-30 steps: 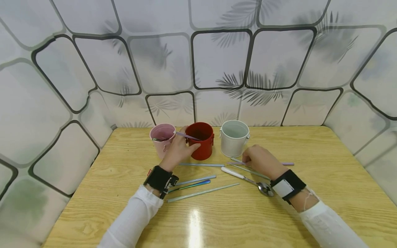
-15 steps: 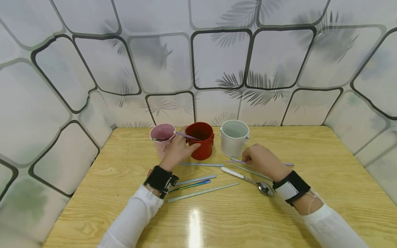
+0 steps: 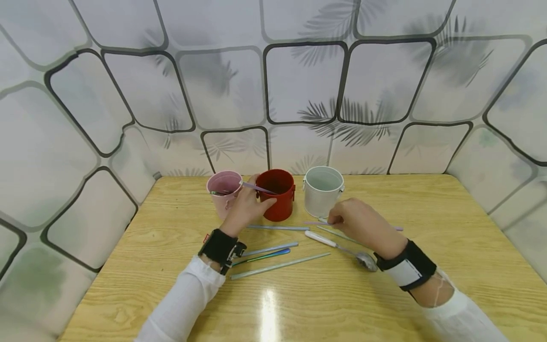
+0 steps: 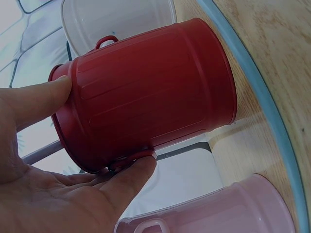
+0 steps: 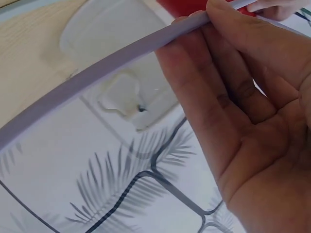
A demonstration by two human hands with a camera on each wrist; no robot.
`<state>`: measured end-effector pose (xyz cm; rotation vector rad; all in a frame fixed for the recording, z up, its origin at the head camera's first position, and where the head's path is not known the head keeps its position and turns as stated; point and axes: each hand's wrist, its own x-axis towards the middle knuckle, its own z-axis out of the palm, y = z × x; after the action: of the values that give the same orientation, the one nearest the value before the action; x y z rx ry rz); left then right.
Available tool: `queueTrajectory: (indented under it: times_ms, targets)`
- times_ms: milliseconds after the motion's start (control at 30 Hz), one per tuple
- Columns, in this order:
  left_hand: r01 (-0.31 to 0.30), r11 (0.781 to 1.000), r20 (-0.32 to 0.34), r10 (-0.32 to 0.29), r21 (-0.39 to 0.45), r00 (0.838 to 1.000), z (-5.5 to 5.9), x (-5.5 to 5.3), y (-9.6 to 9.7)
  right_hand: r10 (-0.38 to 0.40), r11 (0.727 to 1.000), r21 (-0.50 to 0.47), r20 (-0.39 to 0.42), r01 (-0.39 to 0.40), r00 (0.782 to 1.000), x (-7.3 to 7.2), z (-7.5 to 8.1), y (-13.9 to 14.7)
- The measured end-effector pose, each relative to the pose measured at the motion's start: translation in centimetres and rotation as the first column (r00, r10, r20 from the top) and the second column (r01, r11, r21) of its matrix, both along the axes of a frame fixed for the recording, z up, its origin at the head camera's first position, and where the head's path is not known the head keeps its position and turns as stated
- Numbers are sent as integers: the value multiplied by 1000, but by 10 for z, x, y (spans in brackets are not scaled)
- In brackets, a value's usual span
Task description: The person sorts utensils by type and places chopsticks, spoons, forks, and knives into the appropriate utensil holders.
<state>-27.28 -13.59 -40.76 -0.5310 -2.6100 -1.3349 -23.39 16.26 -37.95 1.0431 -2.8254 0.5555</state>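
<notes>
Plainly, each hand has its own hold. The left hand [image 3: 245, 206] grips the round, glossy red metal bucket [image 3: 278, 209], thumb at the rim and fingers by the side handle; a thin lilac plastic straw [image 3: 259, 188] leans over that rim, its outer end above the hand. The right hand [image 3: 361, 223] pinches a second thin lilac plastic straw [image 5: 97, 73] between thumb and fingers, just in front of the white metal bucket [image 3: 320, 199]. From above, the palm covers that straw's middle, so I can't tell whether all of it is off the pale wooden table [image 3: 431, 213].

A slim tube like this probably pivots easily, so a firm pinch, short of crushing the wall, should serve best. Pale green plastic straws lie close under the right hand, and the steel spoon with a white handle [image 3: 320, 238] is near too; raising the pinched straw level, rather than dragging it, would spare them a knock. A steady left thumb should prevent the red bucket tipping.
</notes>
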Motion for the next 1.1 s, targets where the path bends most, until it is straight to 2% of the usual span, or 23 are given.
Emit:
queueTrajectory:
  times_ms: [467, 667, 867, 1100]
  targets:
    - [-18, 1000, 22, 18, 1, 1000, 0, 1, 1, 87, 992, -94, -29, -90, 996, 22, 28, -17]
    - [-3, 1000, 20, 3, 23, 1000, 1, 2, 1, 112, 973, -197, -46, -119, 993, 26, 35, -23]
    - [-10, 1000, 20, 10, 19, 1000, 0, 2, 1, 139, 930, -332, -86, -160, 987, 28, 39, -28]
    - [0, 1000, -15, 0, 27, 1000, 0, 1, 1, 190, 848, -448, -245, -285, 951, 26, 43, -34]
